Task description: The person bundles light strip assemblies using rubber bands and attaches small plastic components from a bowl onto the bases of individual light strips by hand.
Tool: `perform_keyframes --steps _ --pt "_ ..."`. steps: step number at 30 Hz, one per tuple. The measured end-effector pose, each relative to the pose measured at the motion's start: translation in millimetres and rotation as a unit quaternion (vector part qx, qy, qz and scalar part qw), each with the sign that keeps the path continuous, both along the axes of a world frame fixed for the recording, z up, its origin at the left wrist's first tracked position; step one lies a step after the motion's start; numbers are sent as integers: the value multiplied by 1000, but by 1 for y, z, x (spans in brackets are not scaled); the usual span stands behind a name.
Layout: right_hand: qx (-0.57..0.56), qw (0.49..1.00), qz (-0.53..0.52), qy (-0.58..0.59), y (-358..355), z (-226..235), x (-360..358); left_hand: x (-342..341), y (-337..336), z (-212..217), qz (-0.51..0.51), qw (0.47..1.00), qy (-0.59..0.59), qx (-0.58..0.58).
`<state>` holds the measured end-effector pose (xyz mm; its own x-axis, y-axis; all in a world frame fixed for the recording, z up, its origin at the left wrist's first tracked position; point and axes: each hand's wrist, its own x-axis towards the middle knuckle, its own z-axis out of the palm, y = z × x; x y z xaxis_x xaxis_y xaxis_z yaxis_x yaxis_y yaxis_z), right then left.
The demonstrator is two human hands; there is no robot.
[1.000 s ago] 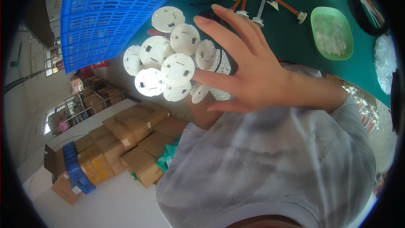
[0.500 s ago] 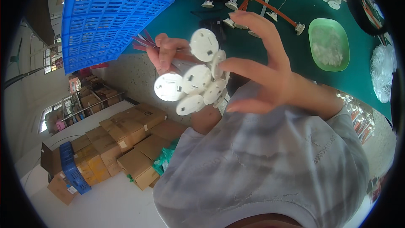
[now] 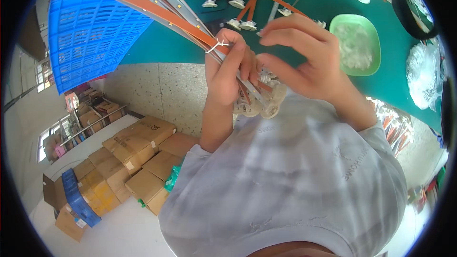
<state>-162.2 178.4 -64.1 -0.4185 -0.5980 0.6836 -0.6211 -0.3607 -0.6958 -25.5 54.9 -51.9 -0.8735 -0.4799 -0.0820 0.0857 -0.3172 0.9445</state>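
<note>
My left hand point(image 3: 224, 74) is closed round a bundle of LED strips point(image 3: 176, 19), orange-brown and white with small yellowish LEDs. The strips slant up to the left, past the blue crate. A white tie point(image 3: 217, 45) wraps the bundle just above my thumb. Below the hand, toward my shirt, hang the strips' round whitish end caps point(image 3: 270, 103), partly hidden by my fingers. My right hand point(image 3: 309, 59) is just right of the bundle, fingers curved and apart, with nothing seen in it. Its thumb tip comes close to my left fingers; whether they touch I cannot tell.
A blue plastic crate point(image 3: 95, 28) stands at the left of the green table point(image 3: 162, 47). Loose strips with round ends point(image 3: 252, 4) lie at the back. A green bowl point(image 3: 375, 43) of small clear pieces and a clear plastic bag point(image 3: 422, 76) are at right. Cardboard boxes point(image 3: 138, 138) sit lower left.
The bundle has turned over: its round caps faced up before and now hang below my left hand, while the strips point up left, showing the tie. My right hand stays open beside it.
</note>
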Motion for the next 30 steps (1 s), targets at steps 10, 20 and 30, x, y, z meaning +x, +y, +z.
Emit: perform_keyframes --steps 10,20,30 --pt "27 980 -6 199 -1 -10 -1 3 13 -27 -30 974 -122 -187" --pt "95 954 0 285 15 -19 -5 -6 27 -14 -77 958 -216 -175" --pt "134 982 38 123 32 0 -1 -1 28 -7 -86 924 -123 -352"
